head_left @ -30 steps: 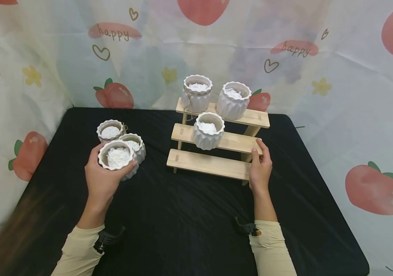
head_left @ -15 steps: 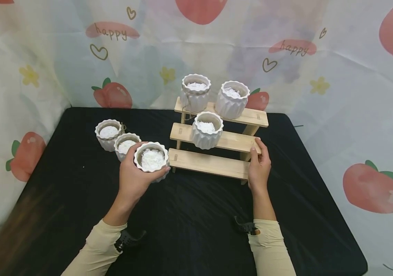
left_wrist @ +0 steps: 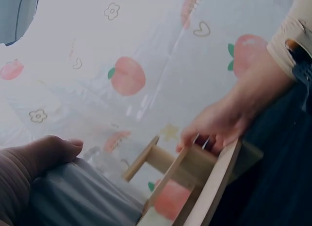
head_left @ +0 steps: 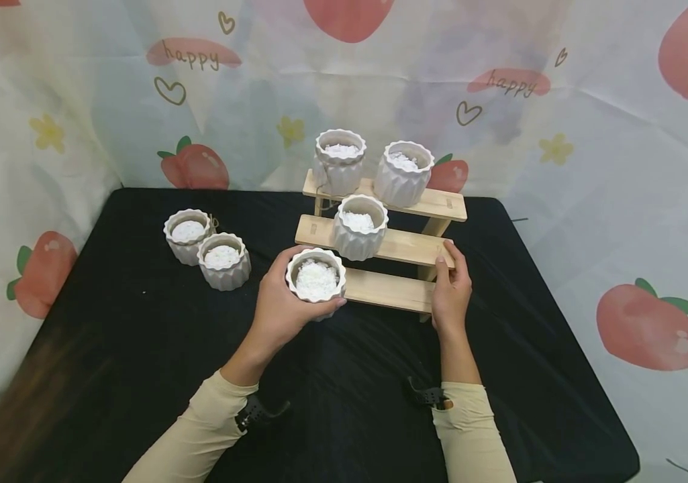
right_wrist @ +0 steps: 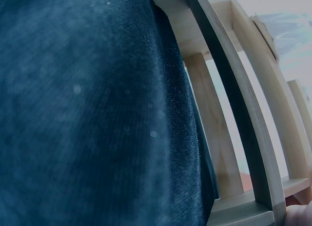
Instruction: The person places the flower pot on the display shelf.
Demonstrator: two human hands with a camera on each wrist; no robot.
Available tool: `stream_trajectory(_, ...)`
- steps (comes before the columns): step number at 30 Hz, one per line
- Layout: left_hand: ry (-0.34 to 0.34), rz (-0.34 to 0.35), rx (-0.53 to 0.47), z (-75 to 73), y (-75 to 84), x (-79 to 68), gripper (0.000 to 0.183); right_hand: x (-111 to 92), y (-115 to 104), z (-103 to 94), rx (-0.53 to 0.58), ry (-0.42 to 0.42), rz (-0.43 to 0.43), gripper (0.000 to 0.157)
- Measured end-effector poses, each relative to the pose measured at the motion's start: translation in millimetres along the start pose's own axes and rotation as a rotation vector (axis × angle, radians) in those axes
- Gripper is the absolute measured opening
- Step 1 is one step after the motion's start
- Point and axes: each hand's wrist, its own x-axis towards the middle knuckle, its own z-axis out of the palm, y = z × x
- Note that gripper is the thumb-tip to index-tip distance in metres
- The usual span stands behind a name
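My left hand (head_left: 286, 302) grips a white fluted ceramic pot (head_left: 317, 278) with white grains inside, its thumb and fingers round the sides. In the head view this pot covers the left end of the lowest shelf of a three-tier wooden stand (head_left: 388, 288); whether it touches the shelf I cannot tell. At the stand's right end, my right hand (head_left: 452, 292) holds the end of the middle shelf between thumb and fingers. Part of this hand (left_wrist: 219, 126) shows in the left wrist view. One pot (head_left: 360, 228) sits on the middle shelf, with two more (head_left: 340, 163) on the top shelf.
Two similar white pots (head_left: 225, 263) stand close together on the black cloth (head_left: 138, 349) at the left, the farther one with a twine bow. A printed curtain (head_left: 259, 87) with peaches and hearts rises behind the table and along its sides.
My left hand has carried the pot rightward, away from the two pots at the left, to the left end of the lowest shelf. My right hand keeps its hold on the stand.
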Motion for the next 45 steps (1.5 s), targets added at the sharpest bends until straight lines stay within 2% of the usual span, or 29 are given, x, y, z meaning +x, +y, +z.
stream_trajectory(8,-0.067,-0.012,0.004,31.1,7.4,6.7,0.088,2,1,-0.9,0.003,0.003,-0.005,0.043)
stream_trajectory(16,-0.111,0.062,-0.011,59.2,14.1,12.0,0.088,1,2,0.1,-0.005,0.009,-0.003,0.042)
stream_trajectory(21,-0.138,0.054,-0.025,75.1,17.2,15.4,0.088,0,3,-0.2,-0.011,0.013,-0.007,0.042)
stream_trajectory(33,-0.161,0.051,0.007,107.6,20.4,28.6,0.086,0,1,-1.4,-0.009,0.013,0.016,0.042)
stream_trajectory(40,-0.151,-0.012,0.012,127.5,16.5,33.8,0.085,14,42,-5.1,0.009,0.029,-0.009,0.041)
stream_trajectory(45,-0.132,0.009,0.023,141.1,13.9,37.7,0.086,12,30,-5.0,0.064,-0.008,-0.024,0.043)
